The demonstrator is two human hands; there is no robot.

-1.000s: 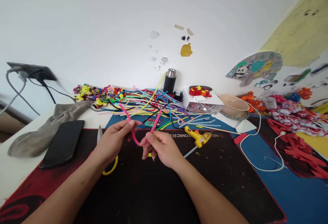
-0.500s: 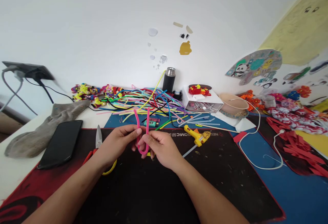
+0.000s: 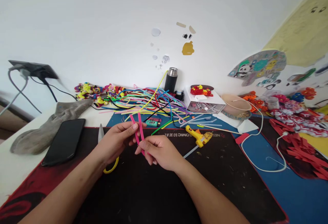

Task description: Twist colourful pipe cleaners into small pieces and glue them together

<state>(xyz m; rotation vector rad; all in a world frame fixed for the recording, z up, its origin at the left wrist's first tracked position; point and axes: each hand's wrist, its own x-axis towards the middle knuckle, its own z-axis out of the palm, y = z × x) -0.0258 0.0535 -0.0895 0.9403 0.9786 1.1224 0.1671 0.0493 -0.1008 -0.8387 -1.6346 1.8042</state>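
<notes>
Between my two hands is a bent pink pipe cleaner [image 3: 140, 128], its two free ends pointing up and away from me. My left hand [image 3: 120, 138] is closed on it, thumb and fingers pinching the upper part. Lower down, my right hand [image 3: 159, 150] pinches it near the bend, which my fingers mostly cover. Partly behind my left wrist lie scissors [image 3: 100, 133] with a yellow handle loop showing. To the right of my hands rests a yellow glue gun [image 3: 198, 136] with a glue stick in its back end.
A heap of coloured pipe cleaners [image 3: 151, 101] lies along the wall beside a black thermos [image 3: 171, 80]. A phone [image 3: 64, 142] and grey cloth [image 3: 48, 128] are at left. Right of centre stand a white box [image 3: 217, 101], a beige bowl [image 3: 235, 103] and a white cable [image 3: 256, 169].
The pink pipe cleaner's open U has narrowed, its two legs now close together and tilted left. My right hand has shifted slightly down around the bend. The view has turned slightly left.
</notes>
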